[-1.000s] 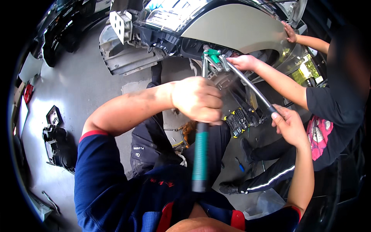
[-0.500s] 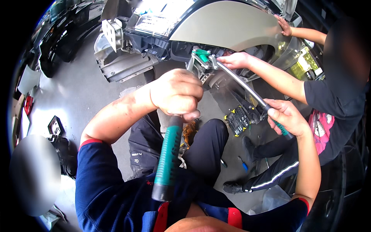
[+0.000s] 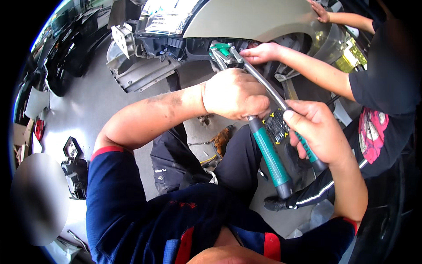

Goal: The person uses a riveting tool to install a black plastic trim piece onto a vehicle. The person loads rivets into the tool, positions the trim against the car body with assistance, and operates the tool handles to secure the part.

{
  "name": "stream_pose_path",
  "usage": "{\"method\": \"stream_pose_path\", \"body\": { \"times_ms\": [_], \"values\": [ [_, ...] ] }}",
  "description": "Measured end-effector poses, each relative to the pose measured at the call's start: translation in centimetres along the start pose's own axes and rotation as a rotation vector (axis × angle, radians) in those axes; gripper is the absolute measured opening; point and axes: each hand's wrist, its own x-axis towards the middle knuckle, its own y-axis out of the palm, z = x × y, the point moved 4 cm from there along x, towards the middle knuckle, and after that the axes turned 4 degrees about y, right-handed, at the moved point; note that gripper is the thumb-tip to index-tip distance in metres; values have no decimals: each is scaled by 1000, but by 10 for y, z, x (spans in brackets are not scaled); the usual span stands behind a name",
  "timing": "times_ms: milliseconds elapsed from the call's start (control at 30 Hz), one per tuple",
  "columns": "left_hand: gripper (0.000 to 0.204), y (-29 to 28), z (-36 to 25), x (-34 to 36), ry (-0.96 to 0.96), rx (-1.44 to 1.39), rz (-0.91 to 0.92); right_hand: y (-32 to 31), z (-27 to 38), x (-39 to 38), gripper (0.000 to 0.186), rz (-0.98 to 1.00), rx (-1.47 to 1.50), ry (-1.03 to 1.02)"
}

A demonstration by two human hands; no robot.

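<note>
I hold a long-handled hand riveter (image 3: 273, 158) with a green head (image 3: 223, 48) and two ribbed green grips. My left hand (image 3: 237, 94) is closed round its left lever, above the grip. My right hand (image 3: 314, 125) is closed round the top of the right grip. The two handles stand fairly close together. The riveter's head is at the opening under the car's beige fender (image 3: 250, 20); its tip is hidden. A co-worker's hand (image 3: 263, 53) is beside the head, and their other hand (image 3: 319, 12) rests at the fender's edge.
A headlight (image 3: 169, 17) sits left of the fender, above a grey metal panel (image 3: 147, 75). On the floor lie an orange power tool (image 3: 223, 140) and a black-and-yellow tool set (image 3: 275, 126). The co-worker stands close on the right. Black car parts (image 3: 55, 66) lie at left.
My left hand has swung right with the left handle, bringing it much nearer the right one. My right hand has moved slightly down and left. The co-worker's hand stays by the riveter's head.
</note>
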Motion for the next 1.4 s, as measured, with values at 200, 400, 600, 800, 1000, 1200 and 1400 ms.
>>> {"method": "stream_pose_path", "body": {
  "times_ms": [200,400,600,800,1000,1200,1400],
  "values": [
    [30,-21,-13,-15,47,35,24,-27,-13,8,44,-8,-47,-67],
    [35,-89,-32,-81,-178,-43,-177,-118,-55,54,51,58,-238,-213],
    [14,-103,-109,-76,-530,-63,-341,-153,-62,78,47,-24,-329,-210],
    [34,-128,-155,-72,-536,-110,-546,-148,-59,82,43,-122,-422,-212],
    [38,-151,-135,-99,-416,-52,-492,-156,-64,75,46,-547,-902,-553],
    [24,-145,-127,-102,-383,-105,-589,-142,-75,61,50,-161,-491,-127],
    [7,-127,-127,-58,-342,-202,-400,-112,-81,23,56,88,292,-434]
  ]
}}
